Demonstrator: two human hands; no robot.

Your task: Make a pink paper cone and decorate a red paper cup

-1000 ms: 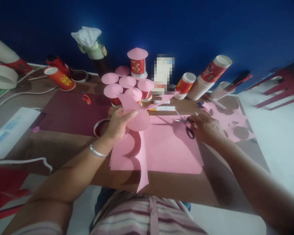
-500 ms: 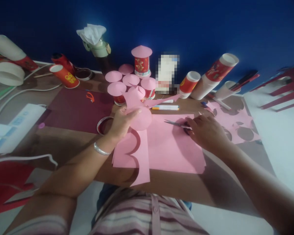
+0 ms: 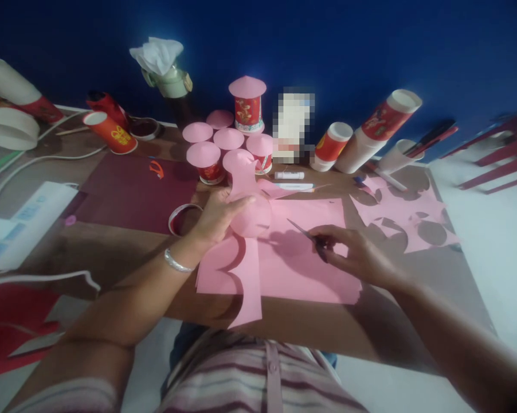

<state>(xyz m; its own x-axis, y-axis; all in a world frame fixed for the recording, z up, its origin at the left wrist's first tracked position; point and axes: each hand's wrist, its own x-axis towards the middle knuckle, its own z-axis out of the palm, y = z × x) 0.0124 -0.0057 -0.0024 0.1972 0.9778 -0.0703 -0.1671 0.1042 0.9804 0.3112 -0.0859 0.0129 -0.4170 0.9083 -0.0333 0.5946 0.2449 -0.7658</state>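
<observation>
At frame centre the left hand [image 3: 215, 215] pinches a cut pink paper strip [image 3: 247, 201] above the pink sheet [image 3: 310, 252], while the right hand [image 3: 353, 255] grips closed scissors [image 3: 304, 230] just right of it.

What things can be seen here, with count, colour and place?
paper piece: one, pink, held up at centre.
scissors: one pair, dark handles, held right of centre.
paper sheet: one, pink, lying flat below them.
scrap sheet: one, pink with round holes, far right.
lidded cups: about seven, red with pink cone lids, behind the paper piece.
dark sheet: one, maroon, left of centre.
tape roll: one, red and white, left of the paper piece.
cup stacks: several, red and white, lying at both sides.
table: one, brown.
left hand: one, fingers shut on the paper piece.
right hand: one, fingers shut on the scissors.
</observation>
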